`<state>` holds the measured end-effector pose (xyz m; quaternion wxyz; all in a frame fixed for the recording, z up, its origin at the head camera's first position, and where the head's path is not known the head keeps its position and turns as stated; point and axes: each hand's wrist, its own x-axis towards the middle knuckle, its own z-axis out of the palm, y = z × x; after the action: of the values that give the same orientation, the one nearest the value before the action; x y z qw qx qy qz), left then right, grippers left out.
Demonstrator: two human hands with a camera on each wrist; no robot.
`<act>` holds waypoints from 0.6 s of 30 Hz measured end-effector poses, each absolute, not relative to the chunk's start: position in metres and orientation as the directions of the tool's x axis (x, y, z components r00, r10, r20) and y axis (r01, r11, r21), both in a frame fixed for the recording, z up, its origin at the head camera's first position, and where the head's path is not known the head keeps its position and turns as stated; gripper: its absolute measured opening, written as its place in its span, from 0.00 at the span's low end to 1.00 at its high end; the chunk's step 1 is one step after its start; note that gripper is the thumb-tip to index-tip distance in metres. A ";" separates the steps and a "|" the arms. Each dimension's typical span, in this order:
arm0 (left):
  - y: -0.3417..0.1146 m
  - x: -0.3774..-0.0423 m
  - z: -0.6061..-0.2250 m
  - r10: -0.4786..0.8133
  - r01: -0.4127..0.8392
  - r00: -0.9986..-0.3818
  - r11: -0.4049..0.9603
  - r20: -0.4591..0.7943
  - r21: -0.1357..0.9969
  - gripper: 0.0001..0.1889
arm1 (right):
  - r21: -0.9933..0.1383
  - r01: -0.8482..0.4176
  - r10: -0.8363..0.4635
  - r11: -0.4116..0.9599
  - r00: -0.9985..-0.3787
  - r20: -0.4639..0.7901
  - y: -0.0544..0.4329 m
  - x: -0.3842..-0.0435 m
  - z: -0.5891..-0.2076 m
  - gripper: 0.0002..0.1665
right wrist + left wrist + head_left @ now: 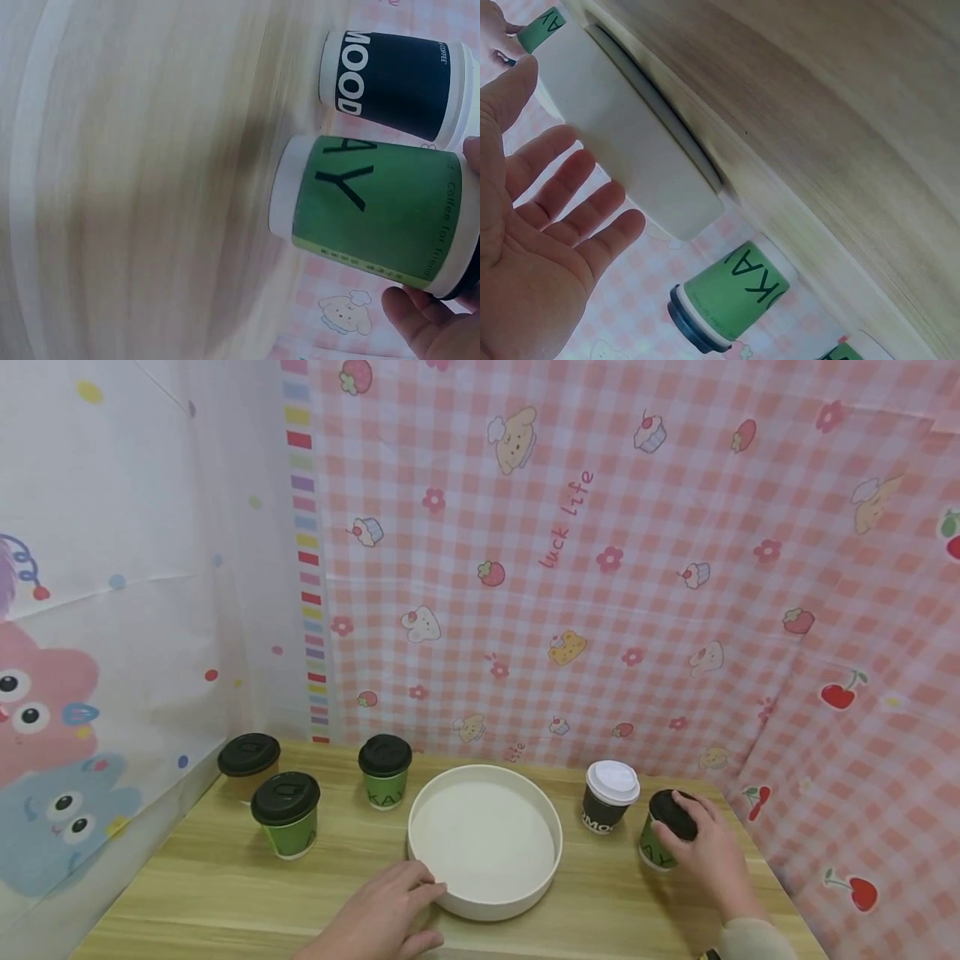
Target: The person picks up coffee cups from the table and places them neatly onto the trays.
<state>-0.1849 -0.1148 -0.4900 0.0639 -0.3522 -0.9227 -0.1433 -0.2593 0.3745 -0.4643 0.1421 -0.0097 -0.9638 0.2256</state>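
A round cream tray [485,906] with a raised wall stands on the wooden table. My left hand [386,910] is at its near left rim, palm and loosely bent fingers showing beside the wall in the left wrist view. On the right, my right hand [708,852] grips a green paper coffee cup [657,847] by its black lid, thumb on one side and fingers on the other. The cup is upright, with "AY" visible on its side. Just left of it stands a black paper cup [603,810] with a white lid.
Left of the tray stand a green cup [385,785] with a black lid, another green cup [290,835] and a brown cup [243,785], partly hidden behind it. A pink checked cloth [562,610] hangs behind the table [247,902]. A small dark object [709,955] shows at the bottom edge.
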 end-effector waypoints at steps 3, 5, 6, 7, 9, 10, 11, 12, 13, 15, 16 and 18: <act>-0.115 -0.185 -0.490 0.633 0.671 -0.741 0.709 0.223 0.217 0.26 | -0.465 -0.039 0.117 0.884 -0.946 0.301 0.371 -0.259 -0.469 0.45; -0.115 -0.185 -0.490 0.632 0.672 -0.741 0.709 0.227 0.217 0.26 | -0.481 -0.034 0.143 0.876 -0.935 0.326 0.368 -0.260 -0.471 0.43; -0.116 -0.185 -0.490 0.631 0.671 -0.741 0.709 0.228 0.218 0.26 | -0.485 -0.033 0.154 0.874 -0.928 0.340 0.367 -0.260 -0.472 0.43; -0.116 -0.185 -0.490 0.630 0.670 -0.742 0.710 0.228 0.217 0.27 | -0.487 -0.033 0.164 0.873 -0.920 0.356 0.366 -0.260 -0.473 0.42; -0.117 -0.184 -0.490 0.628 0.666 -0.745 0.713 0.223 0.218 0.27 | -0.496 -0.028 0.184 0.868 -0.910 0.372 0.365 -0.260 -0.475 0.42; -0.117 -0.184 -0.490 0.627 0.664 -0.747 0.715 0.219 0.219 0.27 | -0.498 -0.024 0.192 0.867 -0.905 0.378 0.364 -0.260 -0.475 0.42; -0.117 -0.184 -0.491 0.626 0.662 -0.749 0.716 0.217 0.220 0.27 | -0.504 -0.020 0.201 0.863 -0.903 0.380 0.363 -0.259 -0.476 0.42; -0.118 -0.184 -0.491 0.625 0.661 -0.751 0.718 0.214 0.221 0.27 | -0.508 -0.017 0.209 0.861 -0.900 0.384 0.362 -0.259 -0.476 0.42; -0.118 -0.184 -0.491 0.625 0.660 -0.751 0.718 0.212 0.222 0.27 | -0.513 -0.013 0.217 0.858 -0.896 0.386 0.362 -0.258 -0.475 0.42; -0.118 -0.185 -0.491 0.625 0.658 -0.753 0.719 0.206 0.225 0.27 | -0.519 -0.014 0.228 0.855 -0.888 0.400 0.361 -0.256 -0.474 0.42; -0.118 -0.185 -0.490 0.624 0.656 -0.755 0.719 0.202 0.229 0.27 | -0.519 -0.019 0.230 0.855 -0.883 0.410 0.360 -0.256 -0.473 0.42; -0.118 -0.185 -0.490 0.624 0.655 -0.755 0.719 0.200 0.233 0.27 | -0.515 -0.028 0.229 0.857 -0.873 0.430 0.359 -0.254 -0.471 0.41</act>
<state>-0.1847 -0.1181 -0.4899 0.0535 -0.3456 -0.9255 -0.1457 -0.2541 0.3588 -0.4714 0.2459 -0.0540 -0.9317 0.2619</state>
